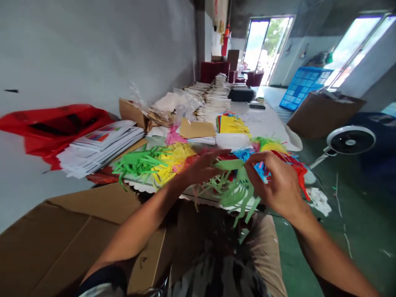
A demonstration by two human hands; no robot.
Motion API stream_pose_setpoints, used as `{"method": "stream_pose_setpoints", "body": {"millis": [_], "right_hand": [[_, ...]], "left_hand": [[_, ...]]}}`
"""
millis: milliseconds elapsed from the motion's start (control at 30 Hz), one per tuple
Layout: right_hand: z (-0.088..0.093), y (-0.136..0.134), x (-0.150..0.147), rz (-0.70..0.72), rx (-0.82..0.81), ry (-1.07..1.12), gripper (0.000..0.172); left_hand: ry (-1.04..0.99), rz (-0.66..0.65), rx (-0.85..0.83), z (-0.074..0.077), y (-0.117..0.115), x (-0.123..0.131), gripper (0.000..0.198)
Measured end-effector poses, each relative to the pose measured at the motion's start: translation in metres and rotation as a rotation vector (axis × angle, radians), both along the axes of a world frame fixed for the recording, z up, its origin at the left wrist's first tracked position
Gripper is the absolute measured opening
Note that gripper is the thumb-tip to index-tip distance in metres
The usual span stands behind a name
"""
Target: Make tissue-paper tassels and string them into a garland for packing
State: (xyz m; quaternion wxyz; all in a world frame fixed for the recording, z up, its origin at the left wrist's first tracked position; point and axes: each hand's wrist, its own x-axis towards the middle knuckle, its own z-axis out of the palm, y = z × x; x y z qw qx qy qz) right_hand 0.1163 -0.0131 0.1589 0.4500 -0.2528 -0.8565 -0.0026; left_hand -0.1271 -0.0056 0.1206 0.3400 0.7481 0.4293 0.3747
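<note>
Green paper strips (139,163) and yellow paper strips (173,161) lie on the surface (262,123). Left hand (201,167): open, fingers extended, just beside a pale green paper fringe (230,187). Right hand (275,183): pinching the fringe's top strip, held above the surface.

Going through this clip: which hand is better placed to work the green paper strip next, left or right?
Right, probably. The right hand already pinches the end of the green paper strip between its fingers. The left hand lies open, its fingertips near the strip's other end, not visibly gripping it.
</note>
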Motion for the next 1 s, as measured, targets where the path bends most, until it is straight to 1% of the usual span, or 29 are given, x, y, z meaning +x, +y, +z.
{"method": "stream_pose_setpoints", "body": {"millis": [33, 67, 100, 167, 200, 233, 300, 367, 433, 533, 567, 633, 667, 700, 733, 800, 833, 867, 900, 933, 967, 1000], "right_hand": [[-0.004, 0.0, 0.008, -0.01, -0.124, 0.018, 0.004], [-0.01, 0.002, 0.014, -0.012, -0.271, 0.025, 0.007], [-0.019, 0.004, 0.019, 0.004, -0.425, 0.029, 0.013], [-0.04, 0.009, 0.025, 0.072, -0.712, 0.045, 0.03], [-0.053, 0.012, 0.026, 0.105, -0.824, 0.068, 0.036], [-0.066, 0.014, 0.028, 0.126, -0.916, 0.114, 0.037], [-0.088, 0.018, 0.032, 0.131, -1.06, 0.253, 0.03], [-0.103, 0.02, 0.038, 0.142, -1.21, 0.373, 0.021], [-0.108, 0.022, 0.047, 0.171, -1.384, 0.445, 0.018], [-0.106, 0.029, 0.065, 0.164, -1.608, 0.421, 0.02], [-0.104, 0.033, 0.071, 0.142, -1.651, 0.378, 0.021], [-0.104, 0.042, 0.082, 0.079, -1.648, 0.207, 0.021], [-0.106, 0.048, 0.087, 0.046, -1.616, 0.112, 0.022], [-0.109, 0.053, 0.092, 0.014, -1.577, 0.026, 0.024], [-0.113, 0.058, 0.095, -0.013, -1.538, -0.047, 0.025], [-0.122, 0.065, 0.101, -0.052, -1.486, -0.146, 0.027], [-0.126, 0.068, 0.102, -0.068, -1.469, -0.177, 0.027], [-0.13, 0.07, 0.103, -0.085, -1.445, -0.212, 0.027], [-0.132, 0.072, 0.104, -0.103, -1.42, -0.245, 0.027], [-0.134, 0.073, 0.104, -0.122, -1.395, -0.275, 0.028], [-0.135, 0.075, 0.103, -0.138, -1.372, -0.302, 0.028], [-0.135, 0.075, 0.103, -0.152, -1.351, -0.326, 0.028]], "left_hand": [[-0.07, -0.056, -0.113, -0.002, 0.002, 0.004, 0.065], [-0.131, -0.089, -0.206, -0.004, 0.002, 0.01, 0.059], [-0.18, -0.104, -0.278, -0.005, 0.0, 0.016, 0.055], [-0.249, -0.103, -0.392, -0.008, -0.004, 0.028, 0.048], [-0.281, -0.092, -0.449, -0.01, -0.006, 0.034, 0.045], [-0.322, -0.074, -0.512, -0.013, -0.007, 0.039, 0.044], [-0.44, -0.024, -0.647, -0.021, -0.008, 0.046, 0.049], [-0.573, 0.029, -0.763, -0.028, -0.008, 0.048, 0.055], [-0.632, 0.055, -0.842, -0.033, -0.006, 0.046, 0.053], [-0.533, 0.081, -0.915, -0.034, -0.001, 0.037, 0.042], [-0.474, 0.087, -0.934, -0.034, 0.001, 0.032, 0.039], [-0.331, 0.079, -0.954, -0.034, 0.005, 0.022, 0.038], [-0.229, 0.068, -0.94, -0.035, 0.007, 0.016, 0.039], [-0.085, 0.076, -0.875, -0.037, 0.008, 0.011, 0.039], [0.081, 0.111, -0.765, -0.039, 0.007, 0.007, 0.037], [0.378, 0.256, -0.476, -0.044, 0.003, 0.004, 0.031], [0.477, 0.341, -0.308, -0.046, -0.002, 0.005, 0.028], [0.531, 0.403, -0.143, -0.048, -0.007, 0.009, 0.027], [0.545, 0.416, 0.006, -0.051, -0.013, 0.016, 0.03], [0.541, 0.375, 0.141, -0.055, -0.019, 0.026, 0.032], [0.537, 0.287, 0.27, -0.061, -0.024, 0.037, 0.035], [0.529, 0.163, 0.356, -0.068, -0.029, 0.049, 0.037]]}}
